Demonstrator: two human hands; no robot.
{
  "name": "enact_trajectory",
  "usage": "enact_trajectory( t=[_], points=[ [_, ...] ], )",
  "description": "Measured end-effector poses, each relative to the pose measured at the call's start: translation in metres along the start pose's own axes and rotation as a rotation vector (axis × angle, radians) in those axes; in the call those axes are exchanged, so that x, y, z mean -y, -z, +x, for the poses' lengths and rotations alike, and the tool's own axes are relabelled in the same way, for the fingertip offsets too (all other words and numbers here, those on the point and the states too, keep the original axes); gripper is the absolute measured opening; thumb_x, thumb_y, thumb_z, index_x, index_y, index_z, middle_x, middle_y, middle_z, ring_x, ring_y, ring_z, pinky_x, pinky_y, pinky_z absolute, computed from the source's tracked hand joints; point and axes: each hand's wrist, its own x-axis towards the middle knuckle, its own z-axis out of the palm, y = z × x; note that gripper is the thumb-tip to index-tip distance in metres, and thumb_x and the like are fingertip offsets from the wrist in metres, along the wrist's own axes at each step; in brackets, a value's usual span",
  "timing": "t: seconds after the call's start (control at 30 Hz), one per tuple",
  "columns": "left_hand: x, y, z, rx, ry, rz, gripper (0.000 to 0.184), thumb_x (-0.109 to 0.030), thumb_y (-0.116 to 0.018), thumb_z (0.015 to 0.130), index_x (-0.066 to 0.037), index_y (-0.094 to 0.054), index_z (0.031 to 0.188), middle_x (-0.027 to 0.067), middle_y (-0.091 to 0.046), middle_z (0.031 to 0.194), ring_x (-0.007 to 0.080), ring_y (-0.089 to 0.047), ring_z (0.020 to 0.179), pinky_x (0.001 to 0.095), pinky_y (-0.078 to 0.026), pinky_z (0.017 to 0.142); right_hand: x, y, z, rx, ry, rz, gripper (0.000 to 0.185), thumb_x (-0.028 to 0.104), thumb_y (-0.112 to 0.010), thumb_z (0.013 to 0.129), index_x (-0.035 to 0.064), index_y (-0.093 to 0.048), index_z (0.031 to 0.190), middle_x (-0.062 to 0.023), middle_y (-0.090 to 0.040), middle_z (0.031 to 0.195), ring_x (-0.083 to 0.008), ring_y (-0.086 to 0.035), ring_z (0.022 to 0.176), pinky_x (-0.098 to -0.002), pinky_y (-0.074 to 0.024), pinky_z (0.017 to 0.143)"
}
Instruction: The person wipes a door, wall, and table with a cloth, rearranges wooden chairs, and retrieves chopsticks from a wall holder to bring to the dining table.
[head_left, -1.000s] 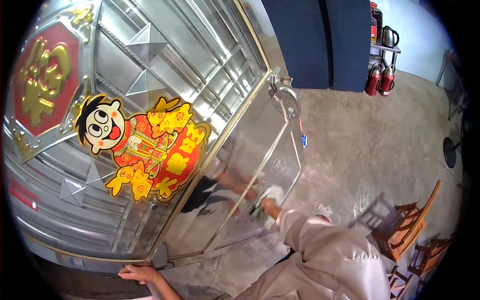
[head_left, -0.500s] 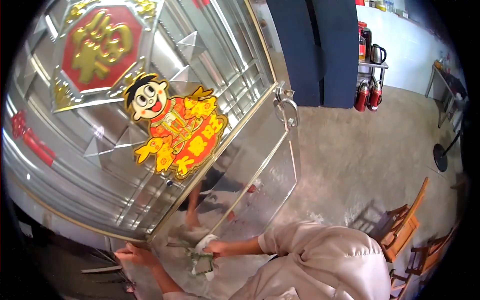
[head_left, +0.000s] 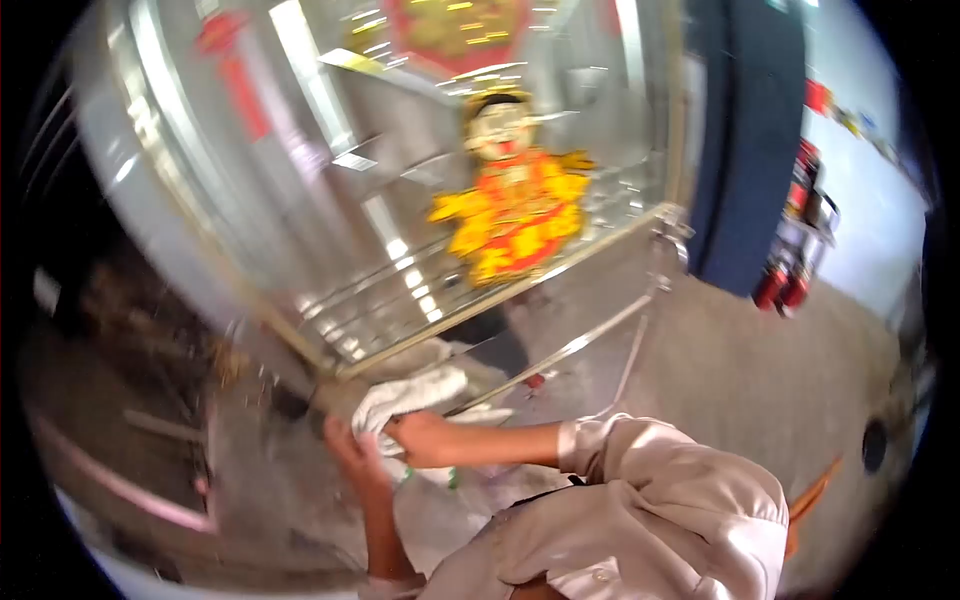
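Observation:
A white cloth (head_left: 405, 398) with some green at its lower edge is bunched near the bottom corner of a shiny metal door (head_left: 300, 260). My right hand (head_left: 422, 440) is closed on the cloth, with the arm reaching in from the right. At the cloth's left end is my left hand (head_left: 355, 455), upright and close against the fabric. Motion blur smears its fingers, so I cannot make out whether they grip the cloth. A cartoon figure sticker (head_left: 515, 195) in red and yellow is on the door.
The door's handle (head_left: 672, 235) is on its right edge. Beyond stand a dark blue panel (head_left: 745, 150) and red flasks (head_left: 783, 287) below a small stand. A wooden chair (head_left: 808, 500) is at the right. Blurred clutter lies on the left floor.
The view has swung left, shifting the door and sticker rightward. My left hand, earlier apart from the cloth at the door's bottom corner, is now beside it. The cloth is raised and spread more.

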Motion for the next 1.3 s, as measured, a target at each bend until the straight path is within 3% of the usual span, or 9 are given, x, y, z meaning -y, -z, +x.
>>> enact_trajectory(
  t=[0.2,0.3,0.43,0.5,0.63,0.77,0.9,1.13,1.3],
  points=[
    [0.022,0.022,-0.006,-0.161,0.499,-0.235,0.050,-0.025,-0.053,0.090,0.003,-0.039,0.129,0.0181,-0.048,0.125,0.0252,-0.049,0.110,0.0338,-0.037,0.095,0.027,0.046,0.010,0.332,0.235,0.297,0.043,0.014,-0.067,0.074,-0.0021,-0.055,0.111,-0.0220,-0.050,0.119,-0.0380,-0.050,0.108,-0.0409,-0.0419,0.092],
    [0.042,0.045,-0.009,-0.422,0.625,-0.418,0.053,-0.028,-0.055,0.089,0.002,-0.038,0.130,0.0176,-0.047,0.125,0.0243,-0.050,0.109,0.0332,-0.039,0.093,0.030,0.103,0.032,-0.147,0.539,-0.143,0.039,0.006,-0.067,0.071,0.0045,-0.059,0.109,-0.0166,-0.054,0.119,-0.0347,-0.049,0.112,-0.0427,-0.0414,0.093],
    [0.035,0.074,0.013,-0.731,0.444,-0.532,0.061,-0.036,-0.051,0.090,0.002,-0.033,0.134,0.0179,-0.045,0.127,0.0250,-0.049,0.111,0.0340,-0.040,0.093,0.006,0.180,0.049,-0.646,0.533,-0.605,0.050,0.006,-0.066,0.070,0.0094,-0.055,0.119,-0.0120,-0.047,0.130,-0.0328,-0.041,0.124,-0.0499,-0.0313,0.101],
    [0.001,0.084,0.035,-0.813,0.365,-0.494,0.065,-0.042,-0.046,0.091,0.002,-0.030,0.136,0.0188,-0.043,0.129,0.0276,-0.048,0.112,0.0363,-0.040,0.094,0.009,0.207,0.043,-0.707,0.398,-0.854,0.057,0.010,-0.067,0.072,0.0144,-0.050,0.126,-0.0064,-0.045,0.135,-0.0307,-0.033,0.130,-0.0526,-0.0188,0.108],
    [0.010,0.074,0.091,-0.624,0.034,-0.138,0.059,-0.037,-0.044,0.093,0.003,-0.034,0.135,0.0218,-0.037,0.135,0.0293,-0.039,0.122,0.0365,-0.030,0.102,-0.015,0.212,0.046,-0.668,0.333,-1.002,0.058,0.021,-0.066,0.077,0.0181,-0.046,0.131,-0.0001,-0.040,0.139,-0.0275,-0.025,0.136,-0.0543,-0.0071,0.110],
    [-0.028,0.041,0.161,-0.404,-0.143,-0.302,0.042,-0.015,-0.042,0.094,0.004,-0.037,0.131,0.0180,-0.044,0.132,0.0265,-0.041,0.123,0.0329,-0.027,0.104,-0.013,0.210,0.047,-0.690,0.354,-1.002,0.057,0.020,-0.066,0.076,0.0159,-0.048,0.130,-0.0023,-0.042,0.138,-0.0290,-0.028,0.134,-0.0537,-0.0075,0.110],
    [-0.014,0.019,0.151,-0.583,-0.323,-0.099,0.052,-0.009,-0.057,0.085,0.004,-0.036,0.131,0.0206,-0.047,0.129,0.0313,-0.046,0.119,0.0373,-0.033,0.101,-0.011,0.208,0.045,-0.682,0.353,-1.012,0.053,0.021,-0.064,0.077,0.0138,-0.050,0.128,-0.0046,-0.044,0.136,-0.0318,-0.029,0.134,-0.0544,-0.0068,0.110],
    [0.068,0.003,0.041,-0.484,-0.052,-0.059,0.056,-0.008,-0.057,0.082,0.004,-0.034,0.132,0.0224,-0.045,0.128,0.0345,-0.043,0.121,0.0392,-0.032,0.102,-0.005,0.203,0.043,-0.707,0.392,-1.029,0.052,0.019,-0.060,0.078,0.0104,-0.049,0.128,-0.0080,-0.043,0.137,-0.0349,-0.027,0.134,-0.0560,-0.0069,0.109],
    [0.032,0.041,0.042,-0.322,0.043,-0.352,0.048,-0.003,-0.044,0.085,0.003,-0.035,0.133,0.0194,-0.045,0.130,0.0300,-0.042,0.122,0.0362,-0.031,0.103,-0.005,0.199,0.040,-0.716,0.416,-1.013,0.052,0.021,-0.058,0.079,0.0088,-0.046,0.129,-0.0115,-0.043,0.137,-0.0399,-0.027,0.133,-0.0597,-0.0074,0.108]
  ],
)
